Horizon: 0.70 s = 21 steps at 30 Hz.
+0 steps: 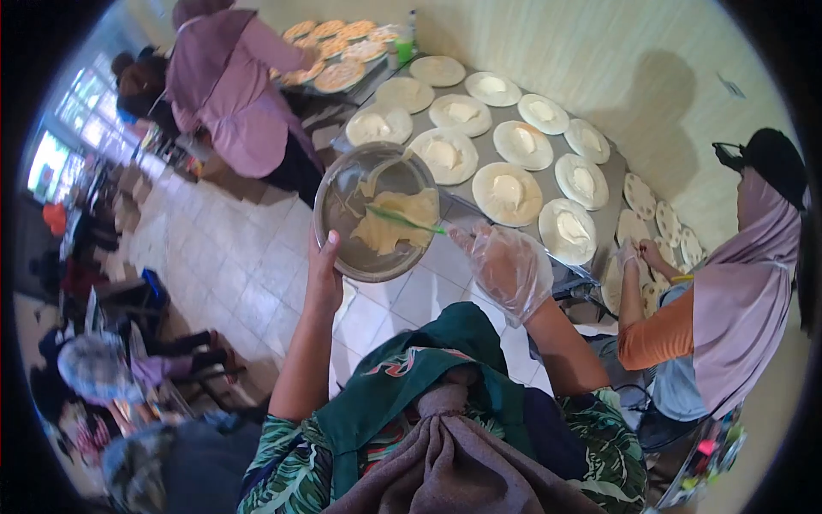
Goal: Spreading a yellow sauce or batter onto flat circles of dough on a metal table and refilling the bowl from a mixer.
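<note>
My left hand point(325, 273) grips a round metal bowl point(338, 215) by its near left side, thumb up at the rim and the other fingers hidden. The bowl is tilted so that its inside shows. A pale yellow creamy mixture point(393, 234) lies in it, with smears up the wall. My right hand point(510, 266), in a clear plastic glove, holds the end of a green spatula point(408, 220). Its blade rests in the mixture. Just beyond the bowl, flat pale dough rounds point(507, 209) are spread over a grey table point(485, 152); most carry a dollop of similar cream.
At right, a person point(738, 289) handles dotted rounds point(668, 220) on an adjoining surface. Another person point(225, 96) stands at upper left beside orange-topped rounds point(340, 76). A green container point(404, 48) is near the wall. More people point(103, 366) sit at lower left. The floor is tiled point(218, 257).
</note>
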{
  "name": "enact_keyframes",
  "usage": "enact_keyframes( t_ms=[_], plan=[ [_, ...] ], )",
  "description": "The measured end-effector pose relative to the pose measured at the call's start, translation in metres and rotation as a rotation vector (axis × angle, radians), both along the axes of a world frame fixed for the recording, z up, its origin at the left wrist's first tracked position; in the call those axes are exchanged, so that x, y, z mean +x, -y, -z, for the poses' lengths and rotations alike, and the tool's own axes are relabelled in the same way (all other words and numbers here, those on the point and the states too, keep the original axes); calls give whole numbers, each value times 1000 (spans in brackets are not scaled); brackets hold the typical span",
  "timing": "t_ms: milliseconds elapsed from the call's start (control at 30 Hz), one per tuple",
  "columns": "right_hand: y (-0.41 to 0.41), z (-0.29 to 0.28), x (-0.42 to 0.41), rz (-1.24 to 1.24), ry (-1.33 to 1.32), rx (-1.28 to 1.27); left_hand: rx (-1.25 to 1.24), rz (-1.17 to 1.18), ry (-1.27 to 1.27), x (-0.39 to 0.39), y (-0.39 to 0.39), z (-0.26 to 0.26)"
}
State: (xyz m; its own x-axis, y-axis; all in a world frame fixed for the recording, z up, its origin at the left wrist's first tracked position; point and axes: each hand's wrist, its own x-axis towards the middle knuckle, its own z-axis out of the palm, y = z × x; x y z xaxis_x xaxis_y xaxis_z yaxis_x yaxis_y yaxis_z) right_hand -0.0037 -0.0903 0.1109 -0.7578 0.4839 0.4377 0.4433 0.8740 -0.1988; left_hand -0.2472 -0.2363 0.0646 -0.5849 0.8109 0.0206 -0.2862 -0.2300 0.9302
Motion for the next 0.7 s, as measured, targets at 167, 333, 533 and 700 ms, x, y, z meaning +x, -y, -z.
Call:
enact_keyframes(
  t_ms=[167, 333, 533, 700],
  plan=[
    [-27, 4, -6, 13, 216, 40, -32, 17, 5, -33, -44, 12],
    [-61, 7, -20, 21, 53, 143, -43, 92, -16, -44, -82, 6],
    [-121, 9, -35, -27, 182, -98, -114, 66, -88, -57, -123, -5],
    [-158, 28, -54, -145, 100, -71, -97, -39, -226, -60, -161, -14]
  ],
)
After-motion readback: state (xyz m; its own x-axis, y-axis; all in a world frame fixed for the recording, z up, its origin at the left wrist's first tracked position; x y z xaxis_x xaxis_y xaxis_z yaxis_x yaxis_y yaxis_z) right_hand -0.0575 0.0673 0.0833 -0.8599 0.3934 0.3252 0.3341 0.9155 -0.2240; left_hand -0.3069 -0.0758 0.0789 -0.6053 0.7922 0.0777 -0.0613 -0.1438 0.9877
